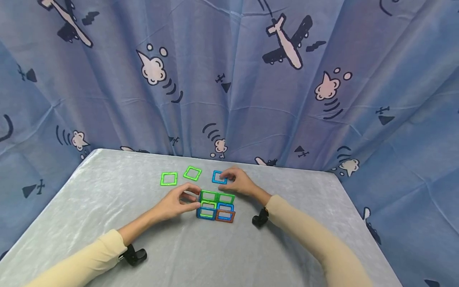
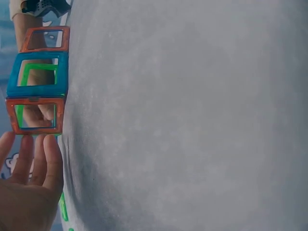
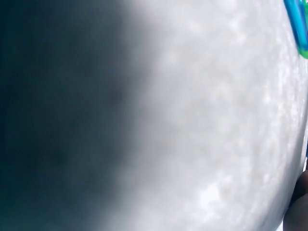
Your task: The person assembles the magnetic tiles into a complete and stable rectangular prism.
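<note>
On the table stands a box-like structure of magnetic tiles (image 1: 216, 209), square frames in green, blue and orange-red. My left hand (image 1: 181, 202) is at its left end, fingers toward the back corner and thumb by the front one. In the left wrist view, the fingertips of that hand (image 2: 33, 187) are right at the edge of an orange-red tile (image 2: 36, 131), fingers nearly straight. Behind the structure, my right hand (image 1: 239, 182) reaches over the right side of a flat blue tile (image 1: 213, 177), thumb apart from the fingers. The right wrist view shows only part of a finger.
Two loose green tiles (image 1: 169, 184) (image 1: 194, 179) lie on the table left of the blue tile. A pale cloth covers the table (image 1: 201, 255). Behind its far edge hangs a blue curtain (image 1: 233, 95) with printed aeroplanes. Both wrists carry black cameras (image 1: 135, 256).
</note>
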A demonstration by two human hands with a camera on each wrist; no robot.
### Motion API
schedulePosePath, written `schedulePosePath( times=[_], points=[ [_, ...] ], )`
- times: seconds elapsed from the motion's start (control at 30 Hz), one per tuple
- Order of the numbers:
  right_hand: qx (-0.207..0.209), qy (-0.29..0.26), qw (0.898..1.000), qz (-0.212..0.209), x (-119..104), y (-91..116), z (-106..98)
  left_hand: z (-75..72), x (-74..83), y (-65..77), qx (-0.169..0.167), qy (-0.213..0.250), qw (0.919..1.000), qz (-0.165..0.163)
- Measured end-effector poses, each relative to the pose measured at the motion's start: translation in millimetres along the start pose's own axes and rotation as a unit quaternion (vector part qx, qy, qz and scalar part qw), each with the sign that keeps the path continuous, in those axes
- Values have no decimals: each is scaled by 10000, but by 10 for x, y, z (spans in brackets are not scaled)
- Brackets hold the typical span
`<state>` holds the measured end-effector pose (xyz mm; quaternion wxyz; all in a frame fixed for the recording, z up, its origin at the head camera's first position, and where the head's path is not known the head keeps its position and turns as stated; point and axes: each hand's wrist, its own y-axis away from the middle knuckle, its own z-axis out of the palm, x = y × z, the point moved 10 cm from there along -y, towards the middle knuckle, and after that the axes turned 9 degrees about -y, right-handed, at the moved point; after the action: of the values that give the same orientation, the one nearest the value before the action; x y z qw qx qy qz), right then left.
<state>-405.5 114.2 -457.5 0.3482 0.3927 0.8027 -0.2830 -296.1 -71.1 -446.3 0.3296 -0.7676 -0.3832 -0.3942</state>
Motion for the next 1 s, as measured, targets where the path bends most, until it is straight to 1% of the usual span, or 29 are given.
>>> schedulePosePath(
  times=[0.07, 0.2, 0.33, 0.5, 0.7, 1.0],
  points=[
    [14, 45, 10000, -48, -2, -3, -1, 0, -5, -3, 1, 20, 10000, -1],
    [58, 35, 9995, -314, -35, -8, -10, 1, -6, -7, -2, 78, 10000, 6],
    [-18, -51, 9995, -314, -58, -17, -4, 0, 2, -8, -8, 126, 9999, 8],
    [-129, -115, 9990, -423, -99, -10, -12, 3, 19, -7, -20, 157, 9999, 19],
    [-53, -264, 9985, -470, -88, 30, -127, 11, 25, -8, -45, 175, 9998, 81],
    [-65, -287, 9986, -441, -76, 193, -283, 9, 19, 12, -74, 181, 9997, 125]
  ],
)
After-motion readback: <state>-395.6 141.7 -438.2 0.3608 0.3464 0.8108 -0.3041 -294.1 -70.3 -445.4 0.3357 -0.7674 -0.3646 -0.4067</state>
